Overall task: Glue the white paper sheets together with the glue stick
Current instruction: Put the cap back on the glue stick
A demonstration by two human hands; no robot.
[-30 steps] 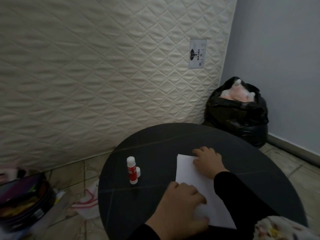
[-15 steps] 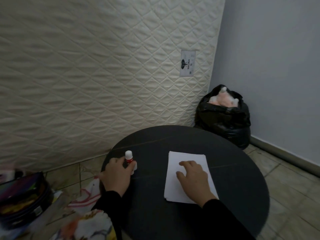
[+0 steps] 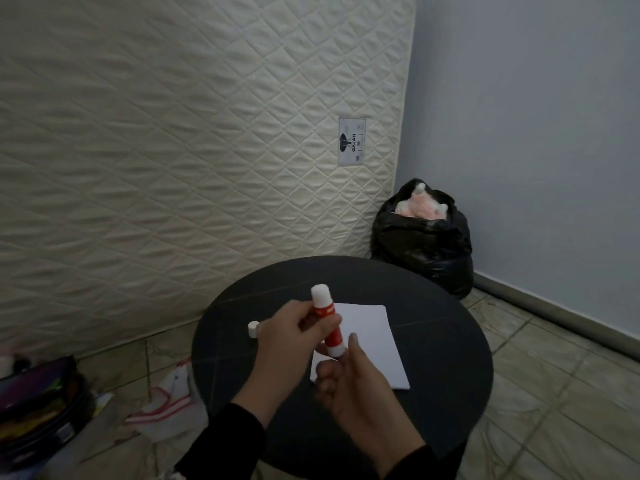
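Observation:
A red-and-white glue stick (image 3: pixel 325 315) is held tilted above the round black table (image 3: pixel 440 341), its white tip up and uncapped. My left hand (image 3: pixel 291 337) grips its red middle. My right hand (image 3: pixel 349 379) pinches its white bottom end with thumb and forefinger. The small white cap (image 3: pixel 253 329) lies on the table just left of my left hand. A stack of white paper sheets (image 3: pixel 372 344) lies flat on the table under and beyond my hands, partly covered by them.
A quilted mattress (image 3: pixel 194 140) leans upright behind the table. A black bag (image 3: pixel 424 244) with pink stuffing stands in the corner. On the tiled floor at left lie a white cloth (image 3: pixel 166 403) and a dark case (image 3: pixel 38 414) of coloured items.
My left hand has lifted the glue stick off the table and brought it over the paper. My right hand left the paper and took the stick's bottom end. The cap stays on the table.

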